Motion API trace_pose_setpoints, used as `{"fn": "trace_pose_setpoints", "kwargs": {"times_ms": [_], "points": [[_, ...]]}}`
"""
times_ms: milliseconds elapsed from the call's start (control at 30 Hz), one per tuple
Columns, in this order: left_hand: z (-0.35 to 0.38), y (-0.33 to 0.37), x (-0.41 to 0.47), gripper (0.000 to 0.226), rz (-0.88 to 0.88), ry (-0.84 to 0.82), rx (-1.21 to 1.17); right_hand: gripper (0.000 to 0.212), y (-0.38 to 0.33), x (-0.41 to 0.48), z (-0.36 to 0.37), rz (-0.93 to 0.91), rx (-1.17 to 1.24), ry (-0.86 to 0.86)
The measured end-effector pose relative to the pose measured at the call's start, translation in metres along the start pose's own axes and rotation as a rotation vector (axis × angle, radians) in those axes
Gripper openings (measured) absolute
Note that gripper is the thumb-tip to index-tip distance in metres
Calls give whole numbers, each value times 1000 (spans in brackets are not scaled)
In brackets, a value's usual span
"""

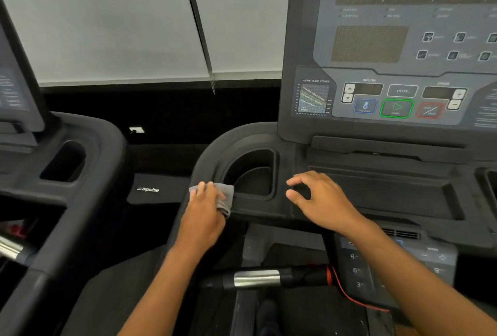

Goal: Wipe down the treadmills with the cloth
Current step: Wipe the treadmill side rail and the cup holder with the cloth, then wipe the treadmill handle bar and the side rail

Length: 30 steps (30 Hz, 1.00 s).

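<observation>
- Cloth [228, 197], grey, gripped in my left hand [205, 202] against the treadmill [258, 208] ledge; cup holder [255, 174] just right of it.
- My right hand [321, 200], loosely curled, holds nothing.

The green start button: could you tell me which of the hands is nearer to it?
Right. The right hand is below and left of the green start button; the left hand is farther left, holding the cloth beside the cup holder.
</observation>
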<state>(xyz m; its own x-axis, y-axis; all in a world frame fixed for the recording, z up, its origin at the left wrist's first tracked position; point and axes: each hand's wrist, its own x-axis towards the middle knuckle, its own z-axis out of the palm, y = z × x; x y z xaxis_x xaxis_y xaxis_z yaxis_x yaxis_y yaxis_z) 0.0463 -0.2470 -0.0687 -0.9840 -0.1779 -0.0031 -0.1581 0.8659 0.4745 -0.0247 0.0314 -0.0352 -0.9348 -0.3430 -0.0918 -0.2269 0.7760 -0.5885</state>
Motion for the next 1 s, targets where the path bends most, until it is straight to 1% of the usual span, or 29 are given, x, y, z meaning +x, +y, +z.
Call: {"fn": "trace_pose_setpoints", "kwargs": {"times_ms": [33,100,167,200,233,300,333,367,400,433,500,533,600,633,667,733,800,900,933,1000], "points": [[21,-1,-14,57,13,-19,3,32,1,-3,0,-13,3,-8],[58,10,-33,74,21,26,-71,31,3,-9,-1,-36,7,-21],[86,34,-45,87,-65,52,-225,31,7,-16,-3,-54,4,-30],[96,48,-50,95,-87,49,-269,31,10,-20,-5,-59,3,-33],[104,62,-53,102,-71,58,-292,31,12,-25,-7,-63,3,-33],[112,88,-59,107,-49,66,-363,31,18,-36,-12,-71,-4,-35],[110,98,-61,104,-85,34,-425,31,21,-41,-15,-77,-8,-37],[107,107,-64,95,-154,-1,-509,31,25,-46,-17,-82,-9,-38],[104,115,-69,80,-218,-37,-601,31,28,-51,-20,-89,-7,-40],[102,119,-75,64,-255,-38,-725,31,30,-55,-22,-95,-3,-43],[95,121,-89,44,-294,89,-946,31,33,-65,-25,-115,1,-55],[89,118,-93,37,-389,183,-1043,30,34,-69,-26,-127,2,-62],[77,104,-96,28,-702,387,-1223,30,36,-77,-28,-151,6,-70],[70,95,-95,29,-819,474,-1261,31,37,-81,-29,-159,9,-72],[63,87,-94,33,-877,513,-1256,31,37,-84,-30,-166,10,-73],[60,79,-86,37,-885,474,-1196,31,37,-91,-30,-180,4,-78],[70,85,-71,42,-860,350,-1178,31,34,-96,-28,-193,-1,-87],[90,107,-60,45,-764,159,-1041,31,26,-102,-25,-222,-2,-88],[92,118,-63,43,-738,120,-1025,30,25,-103,-24,-229,-7,-80],[89,137,-82,30,-677,21,-1067,29,21,-105,-21,-234,-10,-76]]}}
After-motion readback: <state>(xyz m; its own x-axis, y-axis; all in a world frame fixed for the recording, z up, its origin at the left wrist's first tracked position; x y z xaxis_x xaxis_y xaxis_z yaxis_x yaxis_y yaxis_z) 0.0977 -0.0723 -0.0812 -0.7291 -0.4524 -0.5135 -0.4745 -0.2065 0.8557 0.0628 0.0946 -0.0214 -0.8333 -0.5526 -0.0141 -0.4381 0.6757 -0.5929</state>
